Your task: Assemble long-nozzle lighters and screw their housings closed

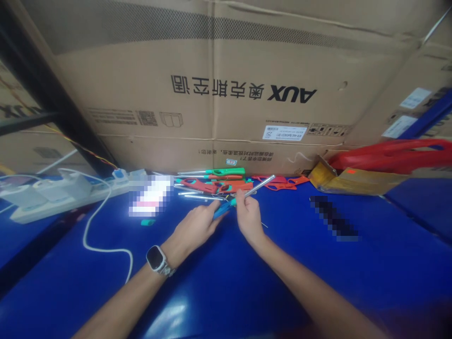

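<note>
My left hand (196,227), with a watch at the wrist, is closed around the blue handle of a long-nosed stick lighter (221,210). Fingers of my right hand (249,219) pinch a silver metal tube (261,184) that points up and to the right. A teal piece shows between the blue handle and my right fingers; whether tube and handle are joined is hidden. Just behind both hands lies a pile of stick lighters, with a green one (228,172) on top and red-orange ones (199,186) below. Loose metal tubes (194,195) lie at the pile's left.
A large cardboard box (226,61) walls off the back of the blue table (219,278). On the left are a white power strip (76,197), its cable and a small teal cap (148,222). A small open carton (367,182) and red bag (399,154) stand right.
</note>
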Action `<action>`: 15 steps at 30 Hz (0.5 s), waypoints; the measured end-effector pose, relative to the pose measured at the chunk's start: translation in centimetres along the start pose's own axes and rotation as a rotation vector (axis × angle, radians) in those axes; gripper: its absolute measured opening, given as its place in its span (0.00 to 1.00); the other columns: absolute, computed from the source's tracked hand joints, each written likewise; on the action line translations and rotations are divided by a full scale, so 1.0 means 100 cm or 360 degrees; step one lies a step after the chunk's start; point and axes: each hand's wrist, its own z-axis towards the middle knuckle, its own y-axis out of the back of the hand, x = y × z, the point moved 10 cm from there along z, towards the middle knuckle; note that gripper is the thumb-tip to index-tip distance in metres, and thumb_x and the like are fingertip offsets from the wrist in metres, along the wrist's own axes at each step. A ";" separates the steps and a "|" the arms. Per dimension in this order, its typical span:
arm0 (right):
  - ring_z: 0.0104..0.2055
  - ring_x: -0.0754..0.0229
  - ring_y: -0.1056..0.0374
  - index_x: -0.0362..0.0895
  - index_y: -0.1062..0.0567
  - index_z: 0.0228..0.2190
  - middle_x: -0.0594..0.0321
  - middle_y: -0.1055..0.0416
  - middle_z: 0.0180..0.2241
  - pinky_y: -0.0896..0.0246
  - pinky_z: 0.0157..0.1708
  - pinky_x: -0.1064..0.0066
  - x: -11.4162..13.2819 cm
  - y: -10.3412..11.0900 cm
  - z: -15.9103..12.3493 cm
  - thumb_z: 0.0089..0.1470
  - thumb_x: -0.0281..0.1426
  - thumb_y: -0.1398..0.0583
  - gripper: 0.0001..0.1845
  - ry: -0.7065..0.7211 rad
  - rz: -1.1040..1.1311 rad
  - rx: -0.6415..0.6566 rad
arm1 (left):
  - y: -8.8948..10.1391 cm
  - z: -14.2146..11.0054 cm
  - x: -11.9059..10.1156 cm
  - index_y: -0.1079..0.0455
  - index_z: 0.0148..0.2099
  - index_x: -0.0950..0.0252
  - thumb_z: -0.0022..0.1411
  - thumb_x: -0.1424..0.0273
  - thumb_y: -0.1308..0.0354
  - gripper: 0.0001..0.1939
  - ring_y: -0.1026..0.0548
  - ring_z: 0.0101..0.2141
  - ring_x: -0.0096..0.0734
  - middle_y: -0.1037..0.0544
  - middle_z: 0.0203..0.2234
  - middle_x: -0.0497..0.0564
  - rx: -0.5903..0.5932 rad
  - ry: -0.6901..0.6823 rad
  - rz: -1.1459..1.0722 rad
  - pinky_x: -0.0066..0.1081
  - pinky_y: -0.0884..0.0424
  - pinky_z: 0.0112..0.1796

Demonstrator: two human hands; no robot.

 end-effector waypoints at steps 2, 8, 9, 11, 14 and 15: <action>0.18 0.65 0.53 0.48 0.47 0.14 0.68 0.49 0.13 0.59 0.20 0.69 -0.002 -0.004 -0.002 0.61 0.51 0.53 0.30 -0.0023 -0.0040 0.0006 | 0.001 0.000 -0.001 0.37 0.43 0.61 0.72 0.63 0.54 0.09 0.21 0.31 0.43 0.22 0.30 0.52 0.0020 -0.0009 0.0043 0.31 0.38 0.27; 0.18 0.62 0.51 0.49 0.45 0.14 0.65 0.46 0.13 0.58 0.21 0.67 0.001 -0.008 -0.004 0.62 0.50 0.55 0.30 -0.0037 -0.0079 0.0010 | 0.002 -0.002 -0.002 0.38 0.46 0.60 0.71 0.66 0.54 0.06 0.20 0.32 0.46 0.20 0.31 0.54 0.0015 0.0094 0.0190 0.31 0.37 0.27; 0.18 0.62 0.51 0.50 0.46 0.14 0.65 0.47 0.13 0.59 0.20 0.67 0.001 -0.008 -0.003 0.62 0.50 0.55 0.30 -0.0038 -0.0072 0.0019 | 0.002 -0.003 -0.002 0.38 0.46 0.60 0.71 0.67 0.54 0.06 0.20 0.33 0.46 0.20 0.32 0.54 0.0010 0.0114 0.0215 0.31 0.36 0.27; 0.18 0.62 0.52 0.50 0.46 0.13 0.66 0.48 0.12 0.60 0.20 0.67 -0.001 -0.007 -0.002 0.61 0.50 0.54 0.30 -0.0051 -0.0055 0.0064 | 0.000 -0.003 -0.004 0.38 0.47 0.60 0.71 0.67 0.54 0.06 0.19 0.33 0.46 0.20 0.34 0.54 0.0005 0.0126 0.0248 0.31 0.35 0.28; 0.18 0.63 0.53 0.49 0.45 0.12 0.67 0.49 0.12 0.62 0.20 0.68 -0.010 -0.006 0.002 0.59 0.51 0.52 0.30 -0.0139 -0.0037 0.0180 | 0.000 -0.003 -0.005 0.38 0.46 0.60 0.71 0.66 0.54 0.06 0.19 0.34 0.46 0.19 0.35 0.55 -0.0002 0.0132 0.0268 0.31 0.34 0.29; 0.18 0.64 0.54 0.48 0.45 0.12 0.67 0.50 0.12 0.62 0.20 0.69 -0.013 -0.004 0.004 0.58 0.51 0.51 0.30 -0.0186 -0.0023 0.0203 | 0.001 -0.003 -0.005 0.38 0.47 0.60 0.71 0.66 0.53 0.06 0.19 0.34 0.45 0.19 0.36 0.55 -0.0009 0.0137 0.0276 0.31 0.34 0.29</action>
